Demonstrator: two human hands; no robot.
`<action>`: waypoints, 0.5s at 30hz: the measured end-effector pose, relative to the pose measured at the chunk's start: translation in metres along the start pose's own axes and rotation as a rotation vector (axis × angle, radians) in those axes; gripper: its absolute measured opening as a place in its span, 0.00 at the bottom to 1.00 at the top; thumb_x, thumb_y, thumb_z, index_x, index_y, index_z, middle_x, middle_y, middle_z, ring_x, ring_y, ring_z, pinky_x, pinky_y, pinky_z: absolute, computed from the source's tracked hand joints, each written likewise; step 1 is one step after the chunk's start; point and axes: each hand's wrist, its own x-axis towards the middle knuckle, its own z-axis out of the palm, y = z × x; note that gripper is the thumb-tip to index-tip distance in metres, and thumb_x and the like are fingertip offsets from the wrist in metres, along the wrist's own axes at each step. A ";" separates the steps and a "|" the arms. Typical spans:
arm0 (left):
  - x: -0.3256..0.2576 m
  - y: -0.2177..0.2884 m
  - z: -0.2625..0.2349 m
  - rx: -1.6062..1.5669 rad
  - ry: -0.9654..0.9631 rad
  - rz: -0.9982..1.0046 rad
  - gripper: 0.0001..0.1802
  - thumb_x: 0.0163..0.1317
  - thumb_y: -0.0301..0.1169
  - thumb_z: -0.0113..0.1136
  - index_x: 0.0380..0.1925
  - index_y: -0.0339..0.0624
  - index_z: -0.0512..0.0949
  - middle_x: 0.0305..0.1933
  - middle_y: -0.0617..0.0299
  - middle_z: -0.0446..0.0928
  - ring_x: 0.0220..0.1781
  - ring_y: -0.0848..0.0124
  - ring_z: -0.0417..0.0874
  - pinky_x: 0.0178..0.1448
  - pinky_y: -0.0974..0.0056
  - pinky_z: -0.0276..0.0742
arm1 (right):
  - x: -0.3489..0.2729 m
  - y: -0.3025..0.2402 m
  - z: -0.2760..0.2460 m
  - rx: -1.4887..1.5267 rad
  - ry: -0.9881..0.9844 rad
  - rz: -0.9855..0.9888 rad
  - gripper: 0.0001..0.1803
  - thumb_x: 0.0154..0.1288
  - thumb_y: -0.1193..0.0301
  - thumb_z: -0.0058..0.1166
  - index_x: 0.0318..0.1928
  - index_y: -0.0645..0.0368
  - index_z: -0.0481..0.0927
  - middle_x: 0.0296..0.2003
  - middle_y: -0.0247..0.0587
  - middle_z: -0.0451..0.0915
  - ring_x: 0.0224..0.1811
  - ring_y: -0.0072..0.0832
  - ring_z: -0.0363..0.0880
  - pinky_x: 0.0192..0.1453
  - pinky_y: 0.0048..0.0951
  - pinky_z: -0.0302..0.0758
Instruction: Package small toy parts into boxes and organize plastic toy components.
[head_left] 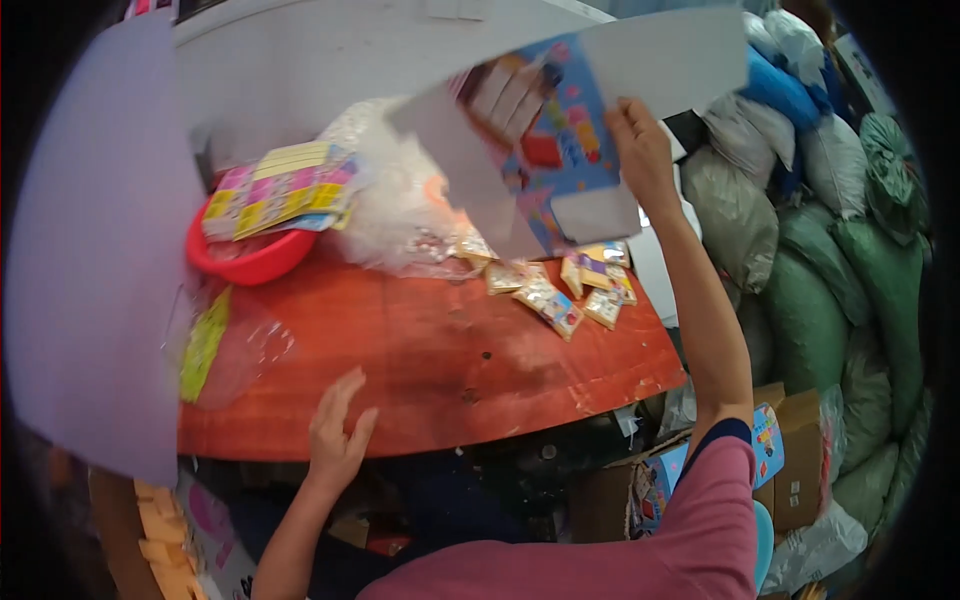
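My right hand (643, 150) is raised over the far right of the red wooden table (420, 350), fingers closed on the edge of a flat printed cardboard sheet (580, 110). The sheet looks like an unfolded box, white with a blue picture panel, and is slightly blurred. Below it lie several small filled packets (548, 305), partly covered by the sheet. Over the table's near edge, my left hand (340, 430) is open and empty, fingers apart. A clear plastic bag (385, 210) of small items slumps behind the packets, its contents hard to make out.
At the back left, a red basin (250, 262) carries stacked pink-and-yellow printed cards (270, 195). A clear bag with a yellow strip (205, 345) lies nearer. A pale panel (90, 250) stands left. Stuffed sacks (815, 300) and an open carton (800, 460) crowd the right.
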 end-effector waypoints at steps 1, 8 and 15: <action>0.008 0.012 -0.013 0.067 0.075 0.100 0.22 0.58 0.26 0.59 0.53 0.35 0.71 0.56 0.46 0.72 0.61 0.52 0.70 0.63 0.57 0.66 | -0.014 -0.019 0.011 0.036 -0.090 -0.012 0.12 0.68 0.64 0.48 0.43 0.60 0.74 0.28 0.33 0.75 0.32 0.16 0.68 0.37 0.23 0.69; 0.029 0.069 -0.098 0.292 0.498 0.237 0.22 0.58 0.27 0.59 0.53 0.36 0.71 0.52 0.49 0.73 0.56 0.56 0.73 0.59 0.58 0.68 | -0.062 -0.133 0.072 0.100 -0.655 -0.308 0.08 0.66 0.68 0.49 0.41 0.59 0.75 0.26 0.36 0.76 0.27 0.19 0.70 0.26 0.26 0.70; -0.039 0.057 -0.074 0.131 0.544 -0.250 0.15 0.62 0.35 0.59 0.42 0.35 0.75 0.33 0.56 0.77 0.34 0.68 0.79 0.37 0.66 0.74 | -0.067 -0.129 0.113 0.300 -0.710 -0.261 0.10 0.65 0.68 0.51 0.39 0.62 0.75 0.28 0.28 0.74 0.33 0.15 0.69 0.39 0.20 0.68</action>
